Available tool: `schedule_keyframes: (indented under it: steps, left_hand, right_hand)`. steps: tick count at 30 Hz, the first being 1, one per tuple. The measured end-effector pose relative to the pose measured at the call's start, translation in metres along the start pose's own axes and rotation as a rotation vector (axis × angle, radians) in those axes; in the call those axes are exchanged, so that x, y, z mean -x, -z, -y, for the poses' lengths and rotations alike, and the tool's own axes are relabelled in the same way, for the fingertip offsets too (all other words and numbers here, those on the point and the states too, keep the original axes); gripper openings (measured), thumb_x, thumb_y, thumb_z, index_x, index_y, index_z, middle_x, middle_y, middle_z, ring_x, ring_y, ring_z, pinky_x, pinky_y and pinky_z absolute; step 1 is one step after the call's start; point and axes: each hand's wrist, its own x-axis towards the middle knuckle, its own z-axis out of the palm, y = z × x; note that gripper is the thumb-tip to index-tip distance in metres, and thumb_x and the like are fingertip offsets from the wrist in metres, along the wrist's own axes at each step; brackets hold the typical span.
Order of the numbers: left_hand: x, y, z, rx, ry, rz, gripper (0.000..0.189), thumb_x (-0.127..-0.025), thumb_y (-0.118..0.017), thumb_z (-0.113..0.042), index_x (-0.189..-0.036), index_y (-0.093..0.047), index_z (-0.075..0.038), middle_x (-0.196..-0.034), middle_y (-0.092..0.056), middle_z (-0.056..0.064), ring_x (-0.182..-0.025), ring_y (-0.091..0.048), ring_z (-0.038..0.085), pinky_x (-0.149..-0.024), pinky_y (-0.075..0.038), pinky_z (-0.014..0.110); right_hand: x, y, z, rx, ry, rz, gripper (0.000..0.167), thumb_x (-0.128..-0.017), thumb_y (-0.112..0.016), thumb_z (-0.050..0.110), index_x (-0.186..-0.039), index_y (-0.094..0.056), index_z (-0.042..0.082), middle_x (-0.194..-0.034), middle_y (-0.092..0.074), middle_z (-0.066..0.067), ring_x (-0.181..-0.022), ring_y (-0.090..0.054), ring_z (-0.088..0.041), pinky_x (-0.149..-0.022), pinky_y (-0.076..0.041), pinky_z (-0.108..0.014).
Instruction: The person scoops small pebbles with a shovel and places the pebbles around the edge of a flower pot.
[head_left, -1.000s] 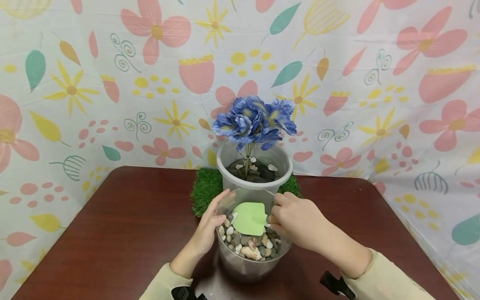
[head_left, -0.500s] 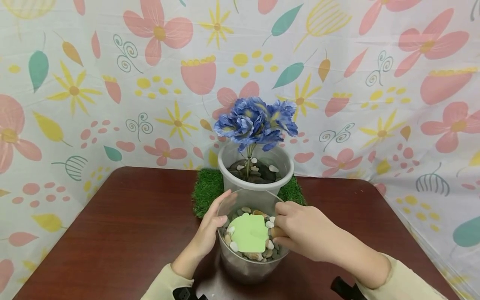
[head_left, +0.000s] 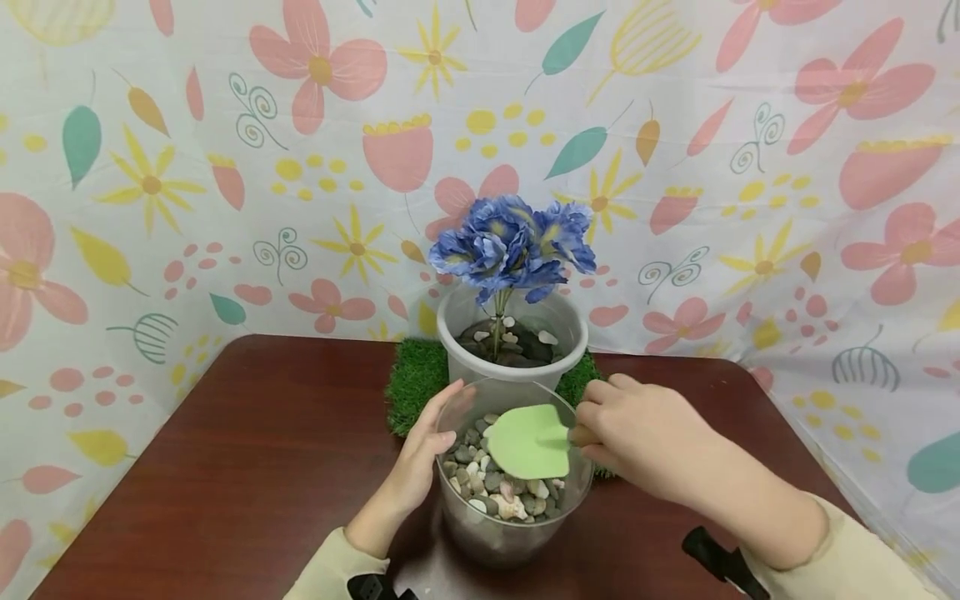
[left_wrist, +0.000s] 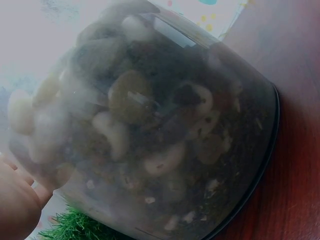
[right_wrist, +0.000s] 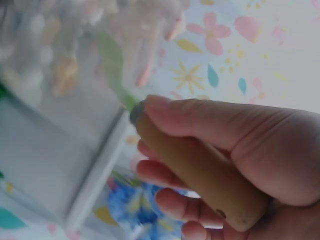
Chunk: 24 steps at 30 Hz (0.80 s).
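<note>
My right hand (head_left: 648, 437) grips the wooden handle (right_wrist: 200, 170) of a small trowel at the right rim of a clear plastic pot. The trowel's light green blade (head_left: 528, 446) tilts inside the pot, over the stones. My left hand (head_left: 412, 458) holds the clear pot (head_left: 502, 542) by its left side, thumb near the rim and fingers along the outer wall. Pebbles (head_left: 468, 475) in grey, white and tan fill part of the pot, with a pale seashell (head_left: 512, 506) near the front. Dark material with light bits shows through the wall (left_wrist: 165, 130) in the left wrist view.
Right behind the clear pot stands a white flowerpot (head_left: 491, 367) with blue artificial flowers (head_left: 510, 242) and stones inside. A green turf mat (head_left: 416, 379) lies under it on the brown table (head_left: 285, 450). A floral-patterned cloth (head_left: 300, 167) hangs behind.
The trowel blade moved down and toward me over the stones, then back up and right with my right hand. The stones have shifted. My left hand stays on the pot.
</note>
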Motion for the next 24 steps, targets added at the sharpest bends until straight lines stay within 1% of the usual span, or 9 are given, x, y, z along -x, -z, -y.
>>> schedule_keyframes:
  steps: [2, 5, 9, 10, 13, 17, 21, 22, 24]
  left_hand:
    - [0.0, 0.0, 0.0, -0.002, -0.015, -0.003, 0.059, -0.091, -0.033, -0.01, -0.146, -0.02, 0.006, -0.145, -0.033, 0.031, -0.136, -0.035, 0.033, -0.109, -0.029, 0.027]
    - [-0.001, -0.001, 0.0, -0.005, -0.02, -0.006, 0.059, -0.091, -0.034, -0.01, -0.146, -0.02, 0.007, -0.144, -0.034, 0.032, -0.136, -0.037, 0.028, -0.109, -0.029, 0.027]
    - [0.001, -0.002, 0.0, -0.004, -0.017, -0.015, 0.06, -0.09, -0.034, -0.011, -0.146, -0.021, 0.006, -0.144, -0.034, 0.031, -0.135, -0.038, 0.026, -0.109, -0.03, 0.027]
    - [0.001, -0.001, 0.0, -0.003, -0.017, -0.018, 0.06, -0.09, -0.034, -0.012, -0.146, -0.021, 0.005, -0.144, -0.034, 0.031, -0.135, -0.038, 0.026, -0.109, -0.03, 0.027]
    - [0.001, -0.001, 0.0, 0.003, -0.025, -0.02, 0.06, -0.09, -0.034, -0.012, -0.147, -0.021, 0.004, -0.144, -0.034, 0.032, -0.135, -0.038, 0.027, -0.109, -0.031, 0.027]
    - [0.001, 0.0, 0.002, -0.002, -0.021, -0.023, 0.06, -0.09, -0.034, -0.012, -0.147, -0.022, 0.003, -0.144, -0.033, 0.032, -0.135, -0.039, 0.023, -0.108, -0.031, 0.027]
    - [0.002, 0.001, 0.002, 0.004, 0.004, -0.025, 0.061, -0.09, -0.035, -0.012, -0.147, -0.022, 0.002, -0.145, -0.034, 0.031, -0.136, -0.037, 0.018, -0.107, -0.029, 0.025]
    - [0.001, 0.0, 0.002, 0.01, 0.012, -0.022, 0.061, -0.09, -0.035, -0.013, -0.147, -0.022, 0.001, -0.145, -0.034, 0.031, -0.136, -0.036, 0.017, -0.107, -0.028, 0.024]
    - [0.001, -0.001, 0.001, 0.021, 0.022, -0.015, 0.061, -0.09, -0.036, -0.013, -0.148, -0.022, 0.001, -0.146, -0.033, 0.03, -0.137, -0.035, 0.015, -0.107, -0.027, 0.022]
  right_hand:
    - [0.002, 0.006, -0.004, 0.043, -0.031, 0.013, 0.03, -0.065, -0.081, 0.024, -0.06, -0.052, 0.028, -0.065, -0.043, 0.012, -0.06, -0.038, -0.009, -0.049, -0.035, -0.021]
    - [0.003, 0.011, -0.006, 0.065, -0.073, 0.082, 0.035, -0.066, -0.08, 0.023, -0.057, -0.047, 0.028, -0.061, -0.037, 0.011, -0.056, -0.037, -0.01, -0.046, -0.034, -0.023]
    - [-0.002, 0.011, -0.003, 0.056, -0.08, 0.144, 0.028, -0.068, -0.077, 0.02, -0.058, -0.052, 0.026, -0.062, -0.038, 0.01, -0.056, -0.036, -0.011, -0.043, -0.034, -0.024]
    - [-0.005, 0.01, -0.001, 0.054, -0.074, 0.151, 0.025, -0.069, -0.076, 0.02, -0.059, -0.054, 0.026, -0.063, -0.038, 0.01, -0.056, -0.036, -0.011, -0.044, -0.034, -0.024]
    - [-0.013, 0.006, 0.0, 0.012, -0.031, 0.186, 0.022, -0.071, -0.075, 0.019, -0.061, -0.057, 0.026, -0.065, -0.039, 0.009, -0.058, -0.036, -0.011, -0.045, -0.033, -0.023]
    - [-0.021, -0.009, 0.0, -0.077, 0.018, 0.232, 0.022, -0.073, -0.076, 0.023, -0.063, -0.057, 0.026, -0.067, -0.041, 0.011, -0.062, -0.04, -0.008, -0.049, -0.036, -0.022]
    - [-0.026, -0.028, 0.003, -0.101, 0.072, 0.221, 0.02, -0.077, -0.074, 0.025, -0.065, -0.058, 0.024, -0.068, -0.042, 0.01, -0.061, -0.04, -0.007, -0.049, -0.036, -0.02]
    - [-0.026, -0.032, 0.004, -0.096, 0.087, 0.208, 0.02, -0.077, -0.074, 0.025, -0.065, -0.058, 0.024, -0.069, -0.042, 0.009, -0.061, -0.04, -0.007, -0.049, -0.036, -0.02]
    - [-0.026, -0.037, 0.007, -0.05, 0.123, 0.159, 0.018, -0.077, -0.074, 0.025, -0.067, -0.06, 0.021, -0.069, -0.043, 0.008, -0.059, -0.041, -0.006, -0.046, -0.037, -0.019]
